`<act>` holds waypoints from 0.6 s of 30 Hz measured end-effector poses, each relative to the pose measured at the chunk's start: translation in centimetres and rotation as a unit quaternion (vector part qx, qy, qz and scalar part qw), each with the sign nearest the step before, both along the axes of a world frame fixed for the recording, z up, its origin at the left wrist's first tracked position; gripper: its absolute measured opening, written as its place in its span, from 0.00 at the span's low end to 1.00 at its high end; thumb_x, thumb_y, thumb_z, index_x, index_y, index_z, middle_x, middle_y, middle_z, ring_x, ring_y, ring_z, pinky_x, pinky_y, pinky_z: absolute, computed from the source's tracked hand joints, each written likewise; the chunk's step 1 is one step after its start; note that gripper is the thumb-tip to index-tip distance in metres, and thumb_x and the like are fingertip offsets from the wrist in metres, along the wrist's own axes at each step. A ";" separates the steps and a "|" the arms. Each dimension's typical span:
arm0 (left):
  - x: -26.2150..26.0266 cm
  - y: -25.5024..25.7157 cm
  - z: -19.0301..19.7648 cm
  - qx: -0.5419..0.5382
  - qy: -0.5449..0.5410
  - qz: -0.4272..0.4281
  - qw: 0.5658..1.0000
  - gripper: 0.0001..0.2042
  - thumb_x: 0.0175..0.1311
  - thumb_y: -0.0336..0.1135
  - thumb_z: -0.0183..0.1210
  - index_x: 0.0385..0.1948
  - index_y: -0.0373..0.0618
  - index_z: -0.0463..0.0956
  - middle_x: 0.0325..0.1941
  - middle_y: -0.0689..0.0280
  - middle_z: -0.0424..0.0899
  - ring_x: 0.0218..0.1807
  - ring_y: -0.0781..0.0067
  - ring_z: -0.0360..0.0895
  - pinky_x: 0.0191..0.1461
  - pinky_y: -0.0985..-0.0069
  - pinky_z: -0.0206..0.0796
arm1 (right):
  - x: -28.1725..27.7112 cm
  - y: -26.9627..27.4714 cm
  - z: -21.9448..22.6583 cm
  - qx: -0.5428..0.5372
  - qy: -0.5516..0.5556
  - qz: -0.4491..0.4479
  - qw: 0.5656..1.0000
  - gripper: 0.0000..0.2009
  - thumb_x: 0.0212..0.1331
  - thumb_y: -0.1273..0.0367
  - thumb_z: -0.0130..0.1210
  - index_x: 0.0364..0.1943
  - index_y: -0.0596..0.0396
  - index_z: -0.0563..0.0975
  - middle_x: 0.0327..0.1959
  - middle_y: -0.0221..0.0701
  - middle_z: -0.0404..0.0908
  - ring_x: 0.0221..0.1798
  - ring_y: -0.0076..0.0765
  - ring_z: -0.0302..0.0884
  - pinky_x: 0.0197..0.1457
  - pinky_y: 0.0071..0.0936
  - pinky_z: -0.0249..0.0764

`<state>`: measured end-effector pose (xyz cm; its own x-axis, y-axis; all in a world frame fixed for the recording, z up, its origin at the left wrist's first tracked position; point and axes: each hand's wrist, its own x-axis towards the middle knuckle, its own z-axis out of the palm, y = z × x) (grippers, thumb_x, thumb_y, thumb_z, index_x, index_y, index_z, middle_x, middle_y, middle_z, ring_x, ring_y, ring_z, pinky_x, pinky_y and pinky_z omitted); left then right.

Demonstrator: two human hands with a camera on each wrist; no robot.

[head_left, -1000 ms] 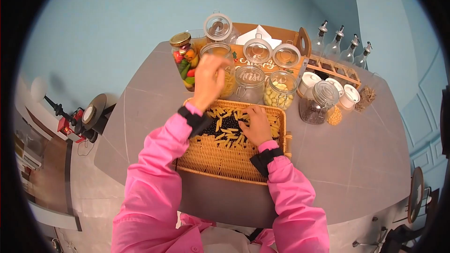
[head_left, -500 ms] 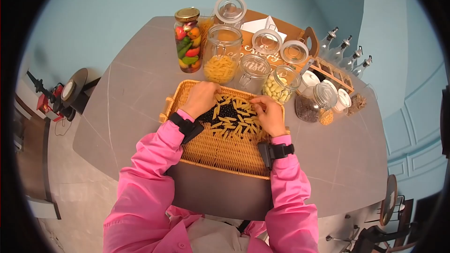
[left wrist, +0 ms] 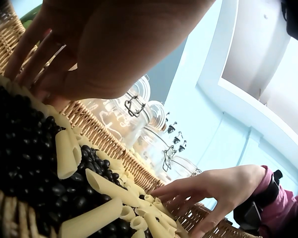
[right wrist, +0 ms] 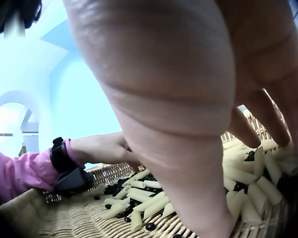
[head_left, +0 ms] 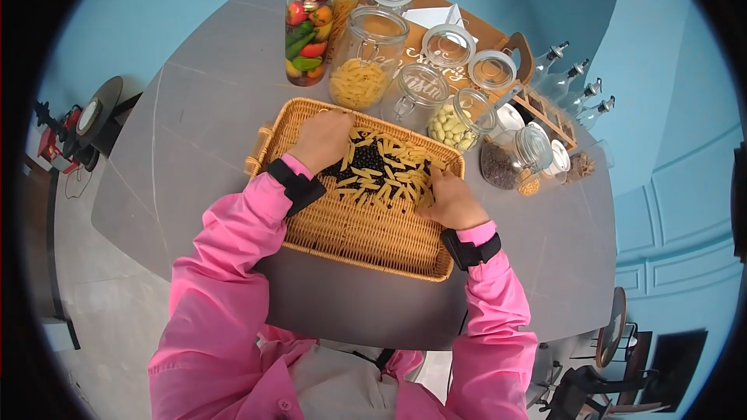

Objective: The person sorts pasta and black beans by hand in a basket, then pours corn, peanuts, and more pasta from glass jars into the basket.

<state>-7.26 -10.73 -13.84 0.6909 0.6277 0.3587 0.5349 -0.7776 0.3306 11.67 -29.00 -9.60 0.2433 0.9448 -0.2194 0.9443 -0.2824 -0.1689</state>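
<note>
A wicker basket [head_left: 358, 245] holds penne [head_left: 366, 185] spread over black beans [head_left: 367, 159], mostly along its far side. My left hand [head_left: 323, 140] reaches into the basket's far left part. In the left wrist view its fingers [left wrist: 32, 62] point down onto the beans and penne by the wicker wall. At the right end, my right hand [head_left: 455, 201] reaches down beside the penne. Seen from the right wrist, its thumb stands well apart from the fingers [right wrist: 268, 119], with loose penne between them. The right thumb's tip is out of view.
Behind the basket stand a jar of penne [head_left: 359, 82], a jar of colourful vegetables [head_left: 310, 39], an open glass jar [head_left: 412, 99] and a jar of pale pieces [head_left: 455, 126]. A jar of dark contents [head_left: 499, 165] and several pourer bottles [head_left: 580, 82] are to the right.
My left hand has come down from in front of the penne jar into the basket's left part. My right hand has shifted toward the basket's right end. The head view has shifted too.
</note>
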 end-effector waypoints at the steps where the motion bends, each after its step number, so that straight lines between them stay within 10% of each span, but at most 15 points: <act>1: 0.0 0.1 0.0 0.002 -0.008 -0.005 1.000 0.10 0.48 0.24 0.51 0.33 0.40 0.77 0.33 0.54 0.80 0.38 0.50 0.76 0.41 0.60 0.69 | -0.1 0.1 0.1 -0.001 -0.001 0.002 1.000 0.42 0.32 0.64 0.71 0.57 0.66 0.63 0.45 0.51 0.74 0.50 0.56 0.72 0.54 0.38 0.70; 18: 0.7 -1.1 2.2 0.027 -0.087 -0.024 0.996 0.06 0.50 0.25 0.52 0.28 0.42 0.78 0.29 0.60 0.80 0.38 0.58 0.76 0.40 0.64 0.68 | -1.3 0.1 0.4 -0.005 -0.050 -0.032 0.998 0.30 0.38 0.66 0.66 0.48 0.64 0.68 0.47 0.51 0.68 0.46 0.59 0.74 0.49 0.42 0.74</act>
<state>-6.60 -11.85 -11.60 0.6443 0.5719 0.5078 0.4351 -0.8201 0.3717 10.35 -28.86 -9.17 0.3238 0.9246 -0.2009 0.9366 -0.3433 -0.0707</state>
